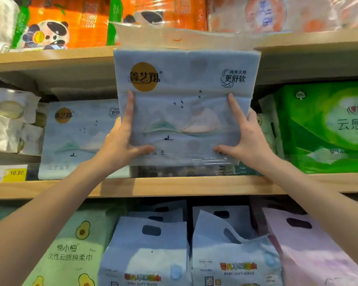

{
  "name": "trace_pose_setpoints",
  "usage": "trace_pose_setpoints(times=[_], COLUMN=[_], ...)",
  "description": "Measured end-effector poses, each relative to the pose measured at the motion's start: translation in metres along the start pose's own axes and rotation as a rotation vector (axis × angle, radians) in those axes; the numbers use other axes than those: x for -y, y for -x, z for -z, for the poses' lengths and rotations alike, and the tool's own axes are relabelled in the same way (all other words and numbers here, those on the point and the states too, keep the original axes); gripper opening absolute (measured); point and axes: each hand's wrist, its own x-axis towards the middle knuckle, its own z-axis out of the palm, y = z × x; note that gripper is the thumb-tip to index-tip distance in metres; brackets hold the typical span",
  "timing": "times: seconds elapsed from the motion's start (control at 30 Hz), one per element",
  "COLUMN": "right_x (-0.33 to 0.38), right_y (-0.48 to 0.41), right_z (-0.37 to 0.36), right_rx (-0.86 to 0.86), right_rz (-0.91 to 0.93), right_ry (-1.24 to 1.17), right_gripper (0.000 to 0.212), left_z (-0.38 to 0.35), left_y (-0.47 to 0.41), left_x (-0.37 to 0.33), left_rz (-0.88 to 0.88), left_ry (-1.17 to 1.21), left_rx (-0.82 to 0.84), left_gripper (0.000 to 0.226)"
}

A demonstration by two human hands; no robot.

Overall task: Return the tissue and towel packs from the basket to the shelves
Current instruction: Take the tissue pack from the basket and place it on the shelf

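You are gripping the blue tissue pack (pixel 184 104) with both hands' fingers (pixel 129 108) closed around it at centre frame; keep it level while sliding it beside its twin pack (pixel 79 139).

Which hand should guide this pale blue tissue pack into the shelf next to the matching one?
Probably the right hand: both hands grip the pale blue pack, but the matching pack stands beside the left hand, crowding it. The right hand's side looks freer to push.

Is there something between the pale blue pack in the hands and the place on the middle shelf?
Nothing visible blocks it. Both hands, left hand and right hand, hold the pale blue pack before the gap between the matching pack and the green pack.
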Motion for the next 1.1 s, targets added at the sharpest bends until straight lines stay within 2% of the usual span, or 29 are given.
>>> trace_pose_setpoints(times=[0.1, 0.23, 0.5, 0.77, 1.1], right_x=[-0.006, -0.020, -0.033, -0.044, -0.052], right_y=[0.001, -0.012, -0.039, -0.048, -0.062], right_z=[-0.005, -0.006, -0.010, -0.020, -0.026], right_rx=[0.067, 0.238, 0.460, 0.590, 0.631], right_rz=[-0.068, -0.158, -0.237, -0.268, -0.282], right_ry=[-0.014, 0.004, 0.189, 0.323, 0.393], right_gripper=[0.111, 0.110, 0.117, 0.115, 0.114], left_z=[-0.006, -0.009, -0.015, -0.027, -0.040], left_y=[0.007, 0.002, -0.027, -0.043, -0.055], left_x=[0.011, 0.020, 0.036, 0.039, 0.045], left_rz=[0.066, 0.135, 0.293, 0.385, 0.422], left_ry=[0.000, -0.020, -0.106, -0.344, -0.436], left_rx=[0.047, 0.110, 0.294, 0.378, 0.405], left_gripper=[0.121, 0.113, 0.118, 0.126, 0.126])
